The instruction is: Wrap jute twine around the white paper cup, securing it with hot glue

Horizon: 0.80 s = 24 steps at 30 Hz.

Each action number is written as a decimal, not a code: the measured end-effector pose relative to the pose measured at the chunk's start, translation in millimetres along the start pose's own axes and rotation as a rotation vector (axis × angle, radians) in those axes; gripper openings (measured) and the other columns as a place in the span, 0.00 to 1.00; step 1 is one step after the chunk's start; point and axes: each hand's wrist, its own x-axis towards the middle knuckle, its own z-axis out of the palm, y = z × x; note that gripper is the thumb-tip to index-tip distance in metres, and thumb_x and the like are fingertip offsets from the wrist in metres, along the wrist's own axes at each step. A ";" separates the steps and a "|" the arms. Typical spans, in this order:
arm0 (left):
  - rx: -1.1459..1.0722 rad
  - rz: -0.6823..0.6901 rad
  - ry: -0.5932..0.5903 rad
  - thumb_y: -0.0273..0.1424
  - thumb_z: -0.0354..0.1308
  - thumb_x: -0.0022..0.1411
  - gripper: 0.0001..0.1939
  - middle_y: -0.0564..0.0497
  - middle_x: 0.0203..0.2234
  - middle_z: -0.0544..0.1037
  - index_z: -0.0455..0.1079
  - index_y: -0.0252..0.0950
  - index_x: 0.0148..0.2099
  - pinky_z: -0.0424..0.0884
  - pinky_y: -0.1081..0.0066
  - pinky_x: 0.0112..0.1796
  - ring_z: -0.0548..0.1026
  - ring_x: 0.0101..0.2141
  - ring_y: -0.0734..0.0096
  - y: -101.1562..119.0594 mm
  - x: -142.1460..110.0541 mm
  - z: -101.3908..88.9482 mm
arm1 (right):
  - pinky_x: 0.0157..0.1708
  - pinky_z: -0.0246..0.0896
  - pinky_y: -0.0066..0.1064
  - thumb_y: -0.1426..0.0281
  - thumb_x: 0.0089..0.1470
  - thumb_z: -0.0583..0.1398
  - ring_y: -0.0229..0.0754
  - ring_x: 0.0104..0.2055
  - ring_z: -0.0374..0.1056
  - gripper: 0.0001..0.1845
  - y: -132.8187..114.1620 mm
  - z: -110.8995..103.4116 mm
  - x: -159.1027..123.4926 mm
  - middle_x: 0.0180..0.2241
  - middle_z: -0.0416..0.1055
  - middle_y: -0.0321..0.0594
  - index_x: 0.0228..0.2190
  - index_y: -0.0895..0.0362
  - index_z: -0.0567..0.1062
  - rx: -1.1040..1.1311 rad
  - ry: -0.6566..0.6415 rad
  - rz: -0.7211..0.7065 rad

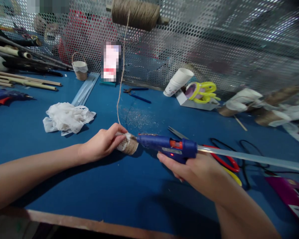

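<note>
My left hand [103, 141] is closed around the white end of a small paper cup [131, 146] partly wrapped in twine, which lies on its side just above the blue tabletop. From it a strand of twine [121, 83] runs up to a big spool [136, 14]. In my right hand [189, 167] is a blue hot glue gun [164, 145], its red light on and a long clear glue stick out of its back. The nozzle meets the cup's wrapped side; whether it touches cannot be made out. My left fingers hide part of the cup.
White lace [67, 118] lies heaped at left, near clear glue sticks [87, 88] and a small twine basket [80, 70]. Pliers [138, 94], stacked paper cups [178, 82] and a white box [198, 102] stand behind. Red-and-yellow-handled scissors [226, 159] and a black cable lie at right.
</note>
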 end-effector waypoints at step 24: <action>0.001 -0.009 -0.001 0.31 0.42 0.64 0.10 0.56 0.19 0.69 0.60 0.32 0.43 0.60 0.78 0.19 0.65 0.17 0.78 1.6 0.8 -1.5 | 0.19 0.51 0.31 0.66 0.59 0.47 0.38 0.15 0.59 0.19 1.9 1.6 5.8 0.11 0.63 0.33 0.29 0.51 0.78 0.243 -0.077 0.218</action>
